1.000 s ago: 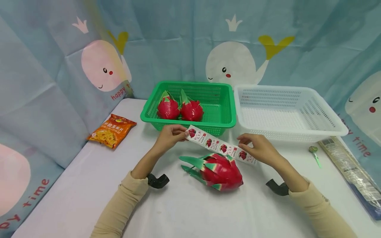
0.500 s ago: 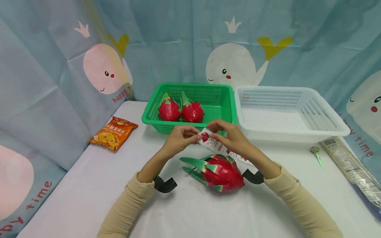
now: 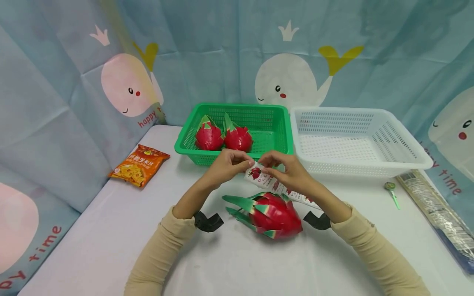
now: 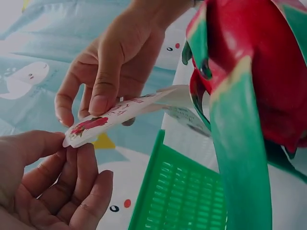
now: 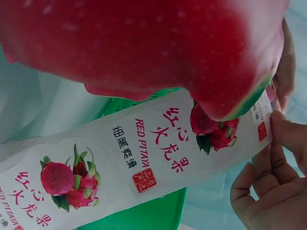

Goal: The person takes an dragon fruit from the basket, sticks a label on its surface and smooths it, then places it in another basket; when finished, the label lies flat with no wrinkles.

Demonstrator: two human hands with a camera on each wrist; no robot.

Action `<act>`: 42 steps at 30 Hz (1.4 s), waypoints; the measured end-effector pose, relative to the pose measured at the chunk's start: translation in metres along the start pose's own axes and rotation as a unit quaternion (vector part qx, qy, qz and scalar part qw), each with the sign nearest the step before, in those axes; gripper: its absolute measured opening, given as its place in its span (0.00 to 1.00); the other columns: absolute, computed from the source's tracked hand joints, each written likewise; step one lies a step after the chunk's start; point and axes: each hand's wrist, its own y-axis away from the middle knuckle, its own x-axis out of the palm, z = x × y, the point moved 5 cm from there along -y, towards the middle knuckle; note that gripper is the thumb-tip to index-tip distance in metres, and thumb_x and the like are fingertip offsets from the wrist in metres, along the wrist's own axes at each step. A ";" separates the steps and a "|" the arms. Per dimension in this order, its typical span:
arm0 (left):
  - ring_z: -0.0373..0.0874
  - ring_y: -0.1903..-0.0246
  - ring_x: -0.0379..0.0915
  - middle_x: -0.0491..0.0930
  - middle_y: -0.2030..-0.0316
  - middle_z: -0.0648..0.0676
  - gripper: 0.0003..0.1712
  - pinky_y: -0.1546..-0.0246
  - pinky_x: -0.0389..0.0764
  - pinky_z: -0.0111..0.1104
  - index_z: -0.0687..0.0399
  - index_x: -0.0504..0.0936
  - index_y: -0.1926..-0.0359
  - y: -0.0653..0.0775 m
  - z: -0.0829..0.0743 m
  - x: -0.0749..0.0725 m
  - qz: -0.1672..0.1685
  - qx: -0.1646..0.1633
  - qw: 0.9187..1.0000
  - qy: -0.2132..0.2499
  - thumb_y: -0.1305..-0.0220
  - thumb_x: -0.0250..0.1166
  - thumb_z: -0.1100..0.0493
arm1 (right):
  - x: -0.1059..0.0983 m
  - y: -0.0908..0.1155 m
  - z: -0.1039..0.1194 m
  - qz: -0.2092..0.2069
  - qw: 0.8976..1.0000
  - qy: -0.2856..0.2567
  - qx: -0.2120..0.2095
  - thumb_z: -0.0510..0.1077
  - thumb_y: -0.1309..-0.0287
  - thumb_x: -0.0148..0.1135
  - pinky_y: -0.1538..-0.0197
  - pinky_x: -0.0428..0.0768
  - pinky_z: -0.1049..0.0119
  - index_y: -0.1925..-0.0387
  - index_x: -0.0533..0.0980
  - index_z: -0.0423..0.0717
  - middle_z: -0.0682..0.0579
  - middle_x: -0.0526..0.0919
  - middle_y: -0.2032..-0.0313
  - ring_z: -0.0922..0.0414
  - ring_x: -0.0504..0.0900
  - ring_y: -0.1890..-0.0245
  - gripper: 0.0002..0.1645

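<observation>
A strip of dragon fruit stickers (image 3: 257,174) is stretched between both hands, and its far end trails down to the right. My left hand (image 3: 229,165) pinches the strip's left end between thumb and index finger, seen close up in the left wrist view. The right hand (image 3: 288,169) holds the strip just beside it, thumb on the printed face (image 4: 91,125). Below the hands a large red dragon fruit (image 3: 279,216) lies on its side, green leaves pointing left. In the right wrist view that dragon fruit (image 5: 144,48) covers part of the strip.
Behind the hands stands a green basket (image 3: 285,154) with two dragon fruits (image 3: 224,137). Right of it sits a white basket (image 3: 333,144). An orange snack bag (image 3: 140,166) lies left; a lollipop (image 3: 390,189) and a long clear-and-silver package (image 3: 440,209) lie right.
My right hand has moved left along the strip from its right part to beside the left hand. The left hand has shifted slightly right. The dragon fruit has not moved.
</observation>
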 end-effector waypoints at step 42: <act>0.42 0.69 0.80 0.85 0.67 0.51 0.13 0.69 0.79 0.33 0.54 0.84 0.60 0.018 -0.020 -0.005 -0.116 0.008 0.941 -0.316 0.41 0.63 0.52 | -0.028 0.002 -0.015 0.045 0.985 -0.040 0.159 0.42 0.44 0.62 0.61 0.80 0.69 0.62 0.79 0.42 0.48 0.81 0.65 0.60 0.79 0.65 0.09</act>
